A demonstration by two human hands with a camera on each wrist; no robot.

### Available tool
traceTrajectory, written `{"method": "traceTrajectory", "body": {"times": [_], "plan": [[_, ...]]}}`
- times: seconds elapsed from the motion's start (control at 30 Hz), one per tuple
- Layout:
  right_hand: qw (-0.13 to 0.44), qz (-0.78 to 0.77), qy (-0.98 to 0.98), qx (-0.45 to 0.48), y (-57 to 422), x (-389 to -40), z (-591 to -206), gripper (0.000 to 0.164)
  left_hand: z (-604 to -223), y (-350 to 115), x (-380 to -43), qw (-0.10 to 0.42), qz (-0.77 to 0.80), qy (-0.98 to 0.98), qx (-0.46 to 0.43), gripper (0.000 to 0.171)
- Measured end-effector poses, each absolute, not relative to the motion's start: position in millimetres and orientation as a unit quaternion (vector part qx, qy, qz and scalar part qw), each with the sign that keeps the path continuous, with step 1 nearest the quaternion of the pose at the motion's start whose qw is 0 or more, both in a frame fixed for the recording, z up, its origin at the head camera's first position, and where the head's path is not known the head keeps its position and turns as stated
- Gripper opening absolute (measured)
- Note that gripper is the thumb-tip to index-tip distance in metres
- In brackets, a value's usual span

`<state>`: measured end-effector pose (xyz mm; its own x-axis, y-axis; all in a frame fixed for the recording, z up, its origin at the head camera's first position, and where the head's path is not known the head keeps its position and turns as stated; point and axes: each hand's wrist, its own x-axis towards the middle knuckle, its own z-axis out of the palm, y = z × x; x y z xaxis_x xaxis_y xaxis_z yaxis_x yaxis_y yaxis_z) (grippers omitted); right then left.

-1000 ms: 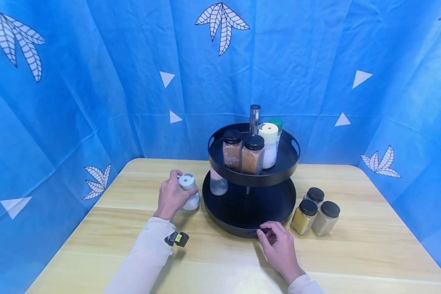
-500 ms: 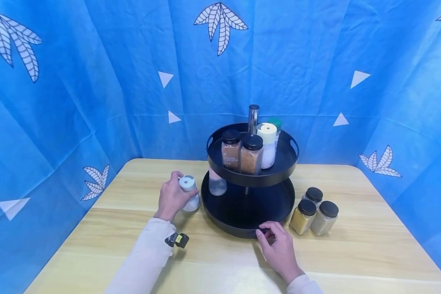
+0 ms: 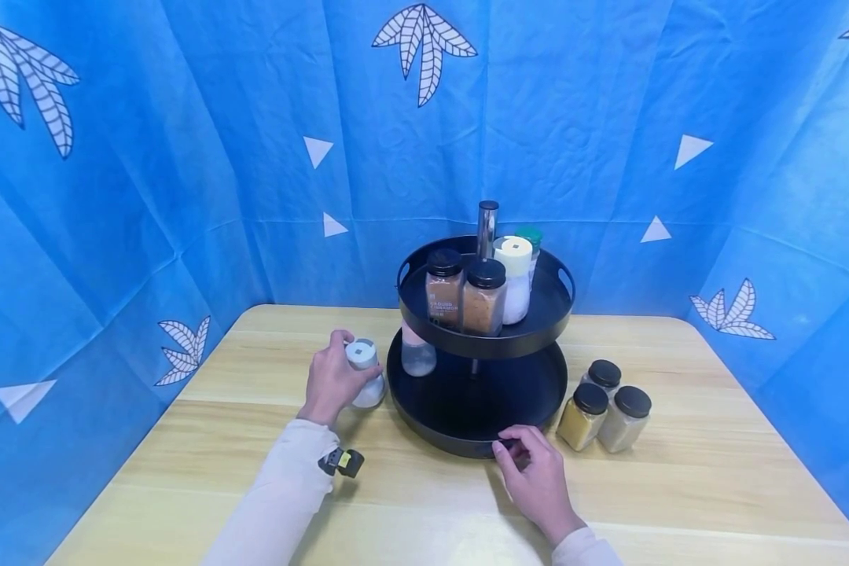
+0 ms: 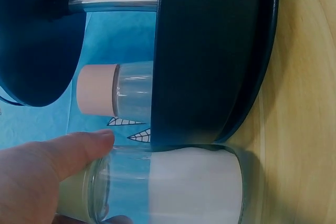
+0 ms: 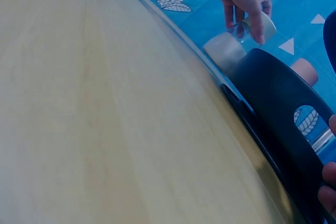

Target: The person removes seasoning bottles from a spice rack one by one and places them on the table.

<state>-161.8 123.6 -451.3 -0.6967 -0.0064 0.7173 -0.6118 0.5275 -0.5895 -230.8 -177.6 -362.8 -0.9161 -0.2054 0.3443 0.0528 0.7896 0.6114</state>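
Note:
My left hand (image 3: 334, 381) grips a glass jar of white powder (image 4: 194, 184) by its pale lid, thumb on one side and fingers on the other. The jar is upright, low at the table, close beside the left wall of a black two-tier turntable rack (image 3: 460, 448). At the front, the thumb and fingers of my right hand (image 3: 538, 479) pinch the rim of the lower tray; in the right wrist view only fingertips (image 5: 328, 174) show against its wall. A pink-lidded jar (image 4: 97, 90) stands on the lower tray at the left, partly hidden by the upper tray in the head view.
On the upper tray (image 3: 531, 343) stand two black-lidded spice jars (image 3: 483, 303), a white-lidded jar (image 3: 515, 283) and a green-lidded one (image 3: 531, 236). Three black-lidded jars (image 3: 624, 420) cluster on the wooden table (image 3: 714, 472), right of the rack. Blue cloth (image 3: 573, 118) surrounds the table.
The jar in my left hand has shifted very slightly down and right, toward the rack. My right hand stays at the lower tray's rim, and the head view has drifted a little.

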Motion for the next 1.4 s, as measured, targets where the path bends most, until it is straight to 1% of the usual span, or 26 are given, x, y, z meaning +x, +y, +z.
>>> {"method": "traceTrajectory", "body": {"times": [0.33,0.7,0.8,1.0,1.07,1.13,1.33,1.4], "plan": [[0.341,0.448,-0.802,0.2,124,-162,-453,0.023,-370,-180,-231,0.213,-0.31,-0.926,0.027,0.065],[0.341,0.446,-0.803,0.201,124,-161,-452,0.022,-373,-180,-232,0.211,-0.311,-0.927,0.023,0.064],[0.344,0.447,-0.801,0.202,124,-162,-451,0.022,-371,-180,-233,0.203,-0.309,-0.929,0.025,0.064],[0.346,0.443,-0.803,0.199,126,-164,-451,0.021,-362,-175,-234,0.161,-0.306,-0.938,0.031,0.064],[0.348,0.441,-0.803,0.2,126,-164,-450,0.021,-358,-174,-234,0.16,-0.306,-0.938,0.026,0.063],[0.351,0.441,-0.802,0.2,127,-164,-449,0.02,-356,-172,-234,0.172,-0.305,-0.937,0.018,0.063],[0.34,0.446,-0.807,0.182,128,-163,-448,0.021,-346,-164,-232,0.243,-0.3,-0.922,-0.026,0.063],[0.334,0.451,-0.809,0.177,129,-163,-446,0.021,-342,-159,-230,0.259,-0.305,-0.916,-0.039,0.061]]}}
